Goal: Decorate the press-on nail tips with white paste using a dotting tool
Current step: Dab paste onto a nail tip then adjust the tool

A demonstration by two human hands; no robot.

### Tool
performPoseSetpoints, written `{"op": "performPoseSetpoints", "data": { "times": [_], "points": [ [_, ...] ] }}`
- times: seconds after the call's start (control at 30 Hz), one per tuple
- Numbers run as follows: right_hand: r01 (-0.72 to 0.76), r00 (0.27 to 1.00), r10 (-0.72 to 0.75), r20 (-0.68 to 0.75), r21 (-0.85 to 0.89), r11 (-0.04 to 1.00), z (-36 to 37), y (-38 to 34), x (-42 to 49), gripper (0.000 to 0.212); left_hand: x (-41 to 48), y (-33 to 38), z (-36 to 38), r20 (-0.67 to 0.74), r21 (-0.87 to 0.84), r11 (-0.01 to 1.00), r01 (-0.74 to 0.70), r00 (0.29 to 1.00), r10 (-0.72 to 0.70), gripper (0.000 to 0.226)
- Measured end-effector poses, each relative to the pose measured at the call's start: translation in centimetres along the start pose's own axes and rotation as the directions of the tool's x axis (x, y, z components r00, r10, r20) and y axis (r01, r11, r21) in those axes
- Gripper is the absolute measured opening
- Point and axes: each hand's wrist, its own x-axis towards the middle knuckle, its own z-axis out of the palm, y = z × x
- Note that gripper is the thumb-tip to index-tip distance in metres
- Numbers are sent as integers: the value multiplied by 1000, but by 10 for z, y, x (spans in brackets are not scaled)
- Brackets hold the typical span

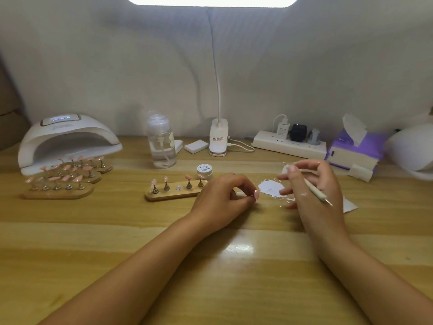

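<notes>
My left hand (225, 195) rests on the wooden table and pinches a small stand with a pink nail tip (256, 194) at its fingertips. My right hand (311, 184) holds a white dotting tool (315, 192), its metal end sticking out over the back of the hand. Its fingers also pinch a small white piece near the upper end. Between my hands lies a white paste smear (270, 188) on a shiny sheet. A wooden holder (173, 195) with several pink tips on stands sits left of my left hand. A small white paste jar (204, 171) stands behind it.
Wooden holders with several pink tips (63, 179) lie at the left before a white nail lamp (68, 139). A clear pump bottle (161, 141), a clip lamp base (218, 140), a power strip (289, 143), a purple tissue box (356, 146) and white sponge blocks (195, 145) line the back.
</notes>
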Motion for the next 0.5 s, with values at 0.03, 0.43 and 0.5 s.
{"op": "performPoseSetpoints", "data": {
  "times": [0.03,0.43,0.5],
  "points": [
    [-35,999,34,29,47,998,3,-2,-2,12,0,0,0,2,-2,1000,-4,1000,4,10],
    [-219,969,201,144,115,969,16,5,-9,19,-1,1,-1,8,39,999,-20,1000,20,23],
    [-214,968,198,153,97,972,16,5,-9,23,-2,2,-1,6,45,999,-20,1000,20,26]
  ]
}}
